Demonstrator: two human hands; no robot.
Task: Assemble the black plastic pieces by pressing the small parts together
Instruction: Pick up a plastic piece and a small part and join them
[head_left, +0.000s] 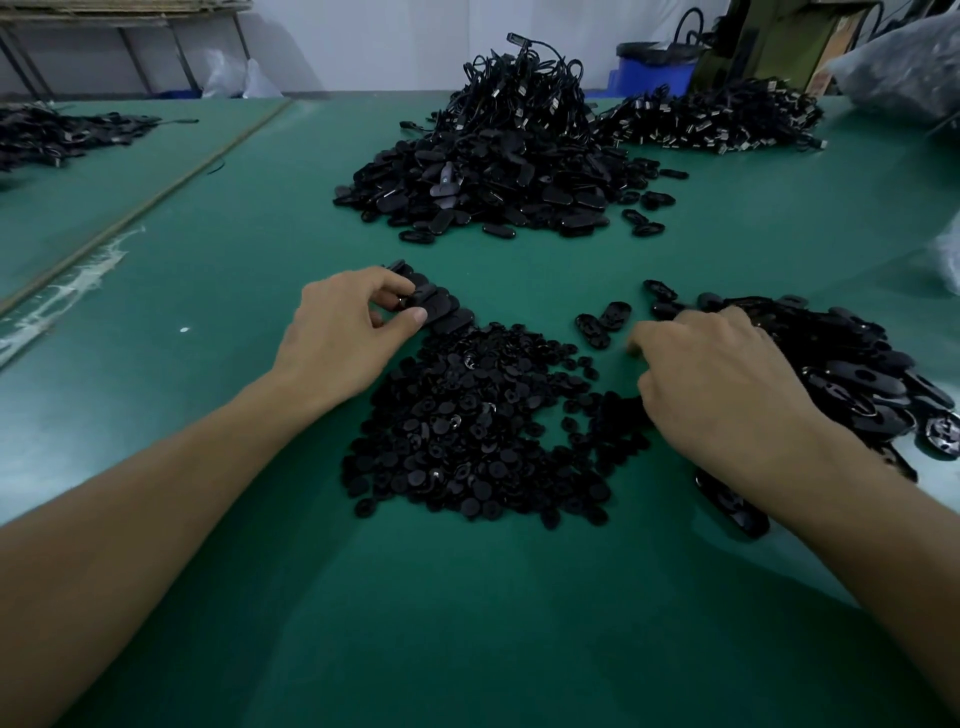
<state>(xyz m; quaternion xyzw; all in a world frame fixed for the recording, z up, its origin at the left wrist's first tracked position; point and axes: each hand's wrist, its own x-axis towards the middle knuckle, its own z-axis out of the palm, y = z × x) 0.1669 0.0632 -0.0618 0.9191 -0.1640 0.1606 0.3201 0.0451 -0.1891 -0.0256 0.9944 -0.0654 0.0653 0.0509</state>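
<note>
The left hand (353, 322) is curled, thumb and fingers pinching a small part (401, 302) right at a row of overlapping ovals (441, 306) on the green tabletop (234, 364). Just nearer lies a heap of round parts (467, 436). The right hand (727, 384) rests knuckles-up against the oval pile (857, 374), its fingers tucked under. I cannot tell whether it holds anything. A bigger heap (493, 176) sits farther back.

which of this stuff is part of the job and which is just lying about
Job: left hand, pinching a row of oval pieces; right hand; heap of small round parts; heap of oval pieces.
Lying about: cable heap; blue bin; plastic bag.
</note>
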